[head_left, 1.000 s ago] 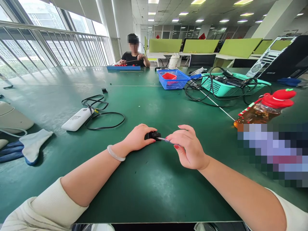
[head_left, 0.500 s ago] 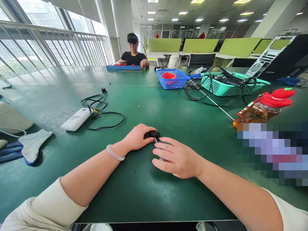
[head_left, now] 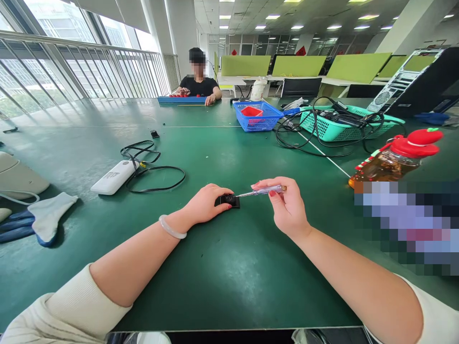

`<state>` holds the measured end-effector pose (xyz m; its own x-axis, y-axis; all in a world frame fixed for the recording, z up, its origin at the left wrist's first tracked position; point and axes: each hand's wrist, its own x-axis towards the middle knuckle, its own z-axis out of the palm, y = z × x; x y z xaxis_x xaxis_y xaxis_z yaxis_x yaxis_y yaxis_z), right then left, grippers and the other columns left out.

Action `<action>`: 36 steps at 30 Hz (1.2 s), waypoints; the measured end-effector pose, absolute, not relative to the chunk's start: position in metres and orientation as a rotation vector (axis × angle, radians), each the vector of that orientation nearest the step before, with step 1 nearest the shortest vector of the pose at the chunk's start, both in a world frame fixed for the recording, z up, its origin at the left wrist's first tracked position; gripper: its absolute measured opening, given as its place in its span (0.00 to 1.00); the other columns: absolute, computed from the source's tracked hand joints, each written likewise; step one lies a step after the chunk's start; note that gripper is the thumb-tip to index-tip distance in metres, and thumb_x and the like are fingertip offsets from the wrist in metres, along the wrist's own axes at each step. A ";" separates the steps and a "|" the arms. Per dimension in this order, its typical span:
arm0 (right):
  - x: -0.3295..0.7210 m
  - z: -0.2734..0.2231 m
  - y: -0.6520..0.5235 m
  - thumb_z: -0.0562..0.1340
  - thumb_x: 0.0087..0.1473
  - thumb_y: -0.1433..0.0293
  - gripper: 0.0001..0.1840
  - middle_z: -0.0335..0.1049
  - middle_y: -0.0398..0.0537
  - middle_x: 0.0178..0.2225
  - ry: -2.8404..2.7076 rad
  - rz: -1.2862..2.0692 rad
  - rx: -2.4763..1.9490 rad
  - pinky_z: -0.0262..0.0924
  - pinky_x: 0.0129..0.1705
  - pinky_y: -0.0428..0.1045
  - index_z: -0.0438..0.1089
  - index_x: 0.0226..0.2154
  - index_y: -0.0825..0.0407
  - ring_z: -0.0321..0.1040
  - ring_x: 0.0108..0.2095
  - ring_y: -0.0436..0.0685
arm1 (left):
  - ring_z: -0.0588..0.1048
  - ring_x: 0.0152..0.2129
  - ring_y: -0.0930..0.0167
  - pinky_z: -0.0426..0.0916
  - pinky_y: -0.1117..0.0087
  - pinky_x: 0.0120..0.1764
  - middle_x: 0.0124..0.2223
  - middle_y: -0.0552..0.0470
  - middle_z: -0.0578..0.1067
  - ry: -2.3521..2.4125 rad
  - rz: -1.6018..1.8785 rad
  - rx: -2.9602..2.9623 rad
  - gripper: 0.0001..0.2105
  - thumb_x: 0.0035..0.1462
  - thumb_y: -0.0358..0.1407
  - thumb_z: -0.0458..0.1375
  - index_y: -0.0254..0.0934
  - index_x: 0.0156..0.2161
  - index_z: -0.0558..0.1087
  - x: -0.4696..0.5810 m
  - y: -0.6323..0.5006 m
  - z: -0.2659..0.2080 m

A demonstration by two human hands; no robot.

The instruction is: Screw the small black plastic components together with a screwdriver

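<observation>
My left hand (head_left: pixel 207 203) rests on the green table (head_left: pixel 229 258), thumb and fingers closed around a small black block-shaped part (head_left: pixel 232 200). What the part is I cannot make out, and its left side is hidden by the fingers. In my right hand (head_left: pixel 289 206) is a screwdriver (head_left: pixel 264 190) with a clear, slightly purple handle, pinched between thumb and fingers. Its thin metal shaft points left, and the tip meets the black part's right upper edge. The screwdriver lies almost level.
To the left are a white power bank (head_left: pixel 115 177), a looped black cable (head_left: pixel 158 186) and a blue-and-white glove (head_left: pixel 53 215). A blue basket (head_left: pixel 258 123), a teal basket (head_left: pixel 330 131) and a red-lidded bottle (head_left: pixel 398 160) stand right. Across sits a person (head_left: pixel 199 86) by a blue tray (head_left: pixel 182 100).
My right hand has moved right and up, turning the screwdriver from steep to nearly level. My left hand stays on the black part. The person opposite has shifted one hand slightly.
</observation>
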<state>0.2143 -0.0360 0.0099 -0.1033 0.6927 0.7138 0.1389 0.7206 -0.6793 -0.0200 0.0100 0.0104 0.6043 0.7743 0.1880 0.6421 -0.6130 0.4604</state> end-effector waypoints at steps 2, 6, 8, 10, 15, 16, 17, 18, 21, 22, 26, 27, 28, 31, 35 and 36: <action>0.215 0.010 -0.034 0.53 0.67 0.67 0.05 0.72 0.46 0.43 -1.603 0.594 -0.678 0.68 0.51 0.62 0.61 0.45 0.44 0.73 0.45 0.58 | 0.72 0.44 0.62 0.66 0.59 0.50 0.46 0.50 0.77 1.143 0.530 2.483 0.17 0.58 0.41 0.59 0.44 0.52 0.72 -0.020 0.010 0.010; 0.216 0.009 -0.032 0.55 0.67 0.64 0.04 0.72 0.46 0.42 -1.550 0.633 -0.674 0.67 0.51 0.62 0.61 0.44 0.44 0.73 0.45 0.58 | 0.72 0.44 0.62 0.66 0.59 0.50 0.45 0.50 0.77 1.145 0.526 2.469 0.16 0.58 0.41 0.58 0.43 0.52 0.72 -0.020 0.009 0.011; 0.215 0.009 -0.031 0.55 0.67 0.64 0.05 0.72 0.45 0.42 -1.550 0.644 -0.667 0.66 0.52 0.63 0.61 0.44 0.44 0.73 0.45 0.58 | 0.72 0.44 0.62 0.66 0.59 0.49 0.45 0.50 0.78 1.141 0.524 2.478 0.16 0.58 0.41 0.58 0.43 0.52 0.72 -0.020 0.009 0.011; 0.215 0.009 -0.031 0.55 0.67 0.63 0.05 0.72 0.45 0.42 -1.556 0.652 -0.669 0.66 0.52 0.63 0.61 0.44 0.44 0.73 0.45 0.58 | 0.73 0.44 0.62 0.66 0.59 0.49 0.45 0.50 0.78 1.136 0.522 2.486 0.16 0.58 0.42 0.58 0.44 0.52 0.72 -0.019 0.009 0.012; 0.214 0.011 -0.029 0.57 0.65 0.61 0.07 0.71 0.45 0.41 -1.475 0.661 -0.687 0.66 0.52 0.62 0.60 0.43 0.45 0.74 0.44 0.58 | 0.72 0.44 0.62 0.66 0.60 0.49 0.45 0.50 0.78 1.127 0.514 2.481 0.16 0.59 0.41 0.57 0.44 0.52 0.72 -0.019 0.009 0.014; 0.215 0.011 -0.029 0.57 0.65 0.60 0.08 0.71 0.45 0.41 -1.462 0.660 -0.698 0.66 0.52 0.61 0.60 0.43 0.45 0.74 0.44 0.58 | 0.72 0.43 0.62 0.66 0.59 0.50 0.45 0.50 0.78 1.120 0.513 2.485 0.16 0.59 0.41 0.57 0.44 0.52 0.72 -0.019 0.009 0.013; 0.215 0.011 -0.028 0.57 0.65 0.60 0.09 0.71 0.45 0.41 -1.457 0.659 -0.713 0.66 0.53 0.62 0.60 0.43 0.45 0.74 0.44 0.58 | 0.72 0.43 0.63 0.66 0.59 0.50 0.45 0.50 0.78 1.114 0.514 2.489 0.16 0.59 0.41 0.57 0.43 0.52 0.72 -0.019 0.009 0.013; 0.215 0.010 -0.027 0.58 0.64 0.59 0.10 0.72 0.45 0.41 -1.460 0.662 -0.730 0.65 0.53 0.62 0.59 0.43 0.45 0.74 0.44 0.58 | 0.72 0.43 0.63 0.66 0.59 0.50 0.45 0.50 0.78 1.109 0.515 2.492 0.16 0.59 0.41 0.57 0.43 0.52 0.72 -0.019 0.009 0.013; 0.217 0.007 -0.022 0.57 0.64 0.56 0.13 0.72 0.45 0.40 -1.489 0.694 -0.773 0.64 0.54 0.64 0.59 0.44 0.45 0.74 0.44 0.59 | 0.72 0.43 0.63 0.66 0.60 0.49 0.45 0.50 0.78 1.117 0.525 2.485 0.16 0.59 0.42 0.57 0.44 0.52 0.72 -0.019 0.010 0.012; 0.217 0.006 -0.021 0.57 0.64 0.55 0.13 0.72 0.45 0.39 -1.492 0.700 -0.782 0.64 0.54 0.64 0.59 0.44 0.45 0.74 0.44 0.60 | 0.72 0.43 0.63 0.67 0.59 0.49 0.45 0.50 0.78 1.120 0.526 2.483 0.16 0.59 0.42 0.57 0.44 0.52 0.72 -0.019 0.010 0.011; 0.217 0.006 -0.018 0.58 0.63 0.56 0.13 0.71 0.45 0.39 -1.445 0.664 -0.782 0.64 0.54 0.64 0.59 0.44 0.45 0.74 0.44 0.60 | 0.72 0.44 0.62 0.67 0.58 0.49 0.45 0.50 0.78 1.119 0.525 2.482 0.17 0.59 0.42 0.57 0.44 0.52 0.72 -0.019 0.010 0.011; 0.217 0.007 -0.018 0.58 0.63 0.56 0.13 0.71 0.45 0.39 -1.433 0.661 -0.777 0.64 0.54 0.63 0.58 0.44 0.45 0.74 0.44 0.60 | 0.72 0.43 0.62 0.67 0.58 0.49 0.45 0.49 0.78 1.116 0.526 2.484 0.17 0.59 0.42 0.57 0.44 0.52 0.72 -0.019 0.010 0.011; 0.217 0.008 -0.019 0.58 0.63 0.57 0.13 0.72 0.45 0.39 -1.428 0.666 -0.775 0.64 0.54 0.63 0.58 0.44 0.45 0.74 0.44 0.60 | 0.72 0.43 0.62 0.67 0.58 0.49 0.45 0.49 0.78 1.116 0.527 2.485 0.17 0.59 0.42 0.57 0.44 0.52 0.72 -0.019 0.010 0.011; 0.216 0.007 -0.019 0.58 0.63 0.56 0.13 0.72 0.45 0.39 -1.444 0.705 -0.771 0.64 0.54 0.64 0.58 0.44 0.45 0.74 0.44 0.60 | 0.73 0.43 0.62 0.67 0.59 0.49 0.44 0.50 0.78 1.117 0.524 2.488 0.16 0.59 0.42 0.57 0.44 0.52 0.72 -0.018 0.009 0.012; 0.216 0.006 -0.019 0.58 0.63 0.57 0.13 0.71 0.45 0.40 -1.423 0.729 -0.758 0.63 0.55 0.64 0.59 0.44 0.45 0.74 0.44 0.60 | 0.73 0.43 0.62 0.66 0.59 0.49 0.45 0.50 0.78 1.114 0.519 2.497 0.16 0.59 0.42 0.57 0.44 0.52 0.72 -0.018 0.009 0.014; 0.216 0.005 -0.019 0.59 0.63 0.57 0.13 0.70 0.45 0.40 -1.409 0.728 -0.750 0.63 0.55 0.64 0.59 0.44 0.45 0.74 0.44 0.59 | 0.73 0.43 0.62 0.67 0.59 0.49 0.45 0.50 0.78 1.113 0.517 2.497 0.16 0.59 0.42 0.57 0.44 0.52 0.72 -0.018 0.009 0.014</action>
